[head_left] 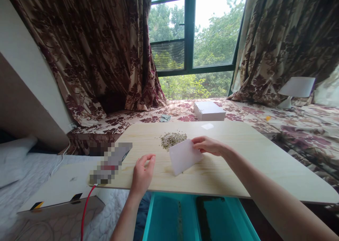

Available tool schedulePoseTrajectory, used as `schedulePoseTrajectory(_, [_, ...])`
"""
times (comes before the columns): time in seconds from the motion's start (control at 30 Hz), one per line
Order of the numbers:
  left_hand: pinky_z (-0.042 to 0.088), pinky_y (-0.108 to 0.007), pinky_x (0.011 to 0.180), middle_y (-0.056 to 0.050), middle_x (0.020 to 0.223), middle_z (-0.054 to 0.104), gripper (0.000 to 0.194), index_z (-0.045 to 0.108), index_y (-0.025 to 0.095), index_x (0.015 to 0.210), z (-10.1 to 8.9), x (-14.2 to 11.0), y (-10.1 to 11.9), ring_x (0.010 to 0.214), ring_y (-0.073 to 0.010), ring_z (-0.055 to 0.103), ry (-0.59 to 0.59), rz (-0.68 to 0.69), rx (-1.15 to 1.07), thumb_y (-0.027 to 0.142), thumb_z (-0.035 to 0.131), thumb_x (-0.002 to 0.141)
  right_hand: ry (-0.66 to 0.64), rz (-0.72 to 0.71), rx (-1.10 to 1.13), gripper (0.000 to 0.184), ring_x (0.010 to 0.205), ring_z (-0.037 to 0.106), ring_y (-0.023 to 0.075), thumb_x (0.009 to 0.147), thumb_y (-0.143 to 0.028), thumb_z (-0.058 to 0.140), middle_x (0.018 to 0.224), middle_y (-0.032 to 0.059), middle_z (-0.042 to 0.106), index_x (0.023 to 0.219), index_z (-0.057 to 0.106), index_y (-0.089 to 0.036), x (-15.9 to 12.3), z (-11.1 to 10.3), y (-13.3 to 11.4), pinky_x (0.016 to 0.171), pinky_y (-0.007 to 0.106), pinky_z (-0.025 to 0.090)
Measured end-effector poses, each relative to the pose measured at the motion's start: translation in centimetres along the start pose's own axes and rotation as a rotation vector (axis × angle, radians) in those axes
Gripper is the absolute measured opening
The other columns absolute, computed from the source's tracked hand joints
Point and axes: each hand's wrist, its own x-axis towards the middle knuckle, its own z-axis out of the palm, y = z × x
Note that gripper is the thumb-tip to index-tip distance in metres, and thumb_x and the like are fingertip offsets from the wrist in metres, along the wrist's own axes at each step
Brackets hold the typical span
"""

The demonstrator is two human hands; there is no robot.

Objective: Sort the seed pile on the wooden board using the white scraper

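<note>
In my right hand [208, 145] is a flat white card [184, 157], pinched by its right corner and tilted above the tabletop. Behind the card's upper left edge lies a loose pile of small speckled grains or seeds [172, 139], partly covered by it. My left hand [143, 174] rests near the table's front edge, fingers curled together and thumb against them. Whether anything sits inside those fingers is hidden. Below the front edge is a turquoise two-part bin [173, 212], with some grains in its left part and a dark mass along its right part.
The pale wooden table [238, 163] carries a blurred device [112, 163] with a red cable [85, 209] at left. A small white paper [207, 126] lies at the far edge. Beyond are a white box [209, 111], a lamp [296, 87] and a window. A cardboard box [60, 184] stands left.
</note>
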Motion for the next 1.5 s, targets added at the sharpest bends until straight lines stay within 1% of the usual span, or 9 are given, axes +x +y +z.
schedulePoseTrajectory(0.2, [0.047,-0.037,0.091,-0.009,0.098,0.073,0.035,0.071,0.018,0.087,0.0,0.1,-0.3,0.1,-0.0257,0.063,-0.007,0.002,0.001,0.049,0.057,0.077,-0.155,0.091,-0.135,0.022,0.071,0.058,0.0139,0.057,-0.016,0.068,0.074,0.0012,0.068,0.078,0.075,-0.015,-3.8,-1.8,-0.9,0.062,0.022,0.044])
schedulePoseTrajectory(0.3, [0.047,-0.038,0.091,-0.009,0.098,0.073,0.035,0.071,0.018,0.087,0.0,0.0,-0.4,0.101,-0.0256,0.063,-0.011,0.011,0.004,0.048,0.057,0.078,-0.116,0.044,-0.122,0.02,0.07,0.061,0.0158,0.06,-0.023,0.072,0.074,0.0031,0.07,0.078,0.076,-0.015,-6.0,-2.5,-0.5,0.061,0.023,0.046])
schedulePoseTrajectory(0.37, [0.048,-0.038,0.09,-0.009,0.098,0.073,0.034,0.071,0.018,0.088,0.1,0.0,-0.5,0.101,-0.0256,0.063,-0.012,0.018,0.008,0.047,0.056,0.079,-0.006,-0.036,-0.047,0.025,0.071,0.063,0.0173,0.062,-0.031,0.075,0.077,0.005,0.072,0.08,0.076,-0.015,-6.9,-2.7,0.5,0.064,0.025,0.049])
schedulePoseTrajectory(0.47, [0.047,-0.039,0.092,-0.009,0.097,0.073,0.033,0.071,0.018,0.088,0.3,0.1,-0.7,0.099,-0.0243,0.063,-0.012,0.059,0.018,0.045,0.054,0.081,0.303,-0.156,0.107,0.033,0.081,0.067,0.023,0.063,-0.04,0.075,0.087,0.0089,0.075,0.087,0.076,-0.017,-7.1,-2.7,2.8,0.073,0.032,0.053])
schedulePoseTrajectory(0.6, [0.047,-0.039,0.092,-0.008,0.092,0.072,0.03,0.069,0.019,0.083,0.6,0.4,-1.1,0.095,-0.0228,0.064,-0.031,0.131,0.083,0.041,0.05,0.083,0.638,-0.242,0.242,0.036,0.089,0.07,0.0266,0.065,-0.039,0.073,0.096,0.0097,0.076,0.096,0.073,-0.02,-6.5,-2.1,5.7,0.076,0.035,0.056])
schedulePoseTrajectory(0.77, [0.045,-0.04,0.094,-0.007,0.093,0.071,0.022,0.069,0.02,0.085,1.0,0.7,-1.4,0.093,-0.0216,0.064,-0.05,0.262,0.256,0.032,0.05,0.083,0.818,-0.273,0.076,0.041,0.095,0.069,0.0286,0.068,-0.036,0.066,0.104,0.0093,0.074,0.105,0.069,-0.019,-5.9,-1.3,6.9,0.075,0.035,0.057])
schedulePoseTrajectory(1.03, [0.04,-0.039,0.098,-0.005,0.099,0.069,0.017,0.068,0.022,0.09,1.5,0.2,-0.5,0.1,-0.0211,0.061,-0.084,0.292,0.481,0.024,0.053,0.084,0.827,-0.247,0.046,0.069,0.077,0.071,0.0258,0.066,-0.037,0.065,0.09,0.009,0.076,0.129,0.054,-0.013,-5.7,-0.9,6.2,0.059,0.032,0.057])
schedulePoseTrajectory(1.27, [0.04,-0.039,0.094,-0.004,0.094,0.069,0.015,0.068,0.023,0.086,1.6,0.3,-0.6,0.096,-0.021,0.06,-0.083,0.306,0.483,0.022,0.053,0.083,0.759,-0.32,0.097,0.047,0.079,0.071,0.0278,0.063,-0.037,0.066,0.086,0.0071,0.076,0.107,0.066,-0.019,-5.9,-0.8,6.2,0.059,0.032,0.058])
schedulePoseTrajectory(1.5, [0.04,-0.04,0.095,-0.005,0.096,0.069,0.016,0.068,0.023,0.088,1.7,0.5,-1.3,0.096,-0.0213,0.06,-0.092,0.31,0.493,0.023,0.052,0.084,0.754,-0.28,0.052,0.049,0.07,0.071,0.0248,0.065,-0.037,0.063,0.09,0.0079,0.076,0.11,0.065,-0.019,-5.3,-0.9,6.3,0.048,0.03,0.055])
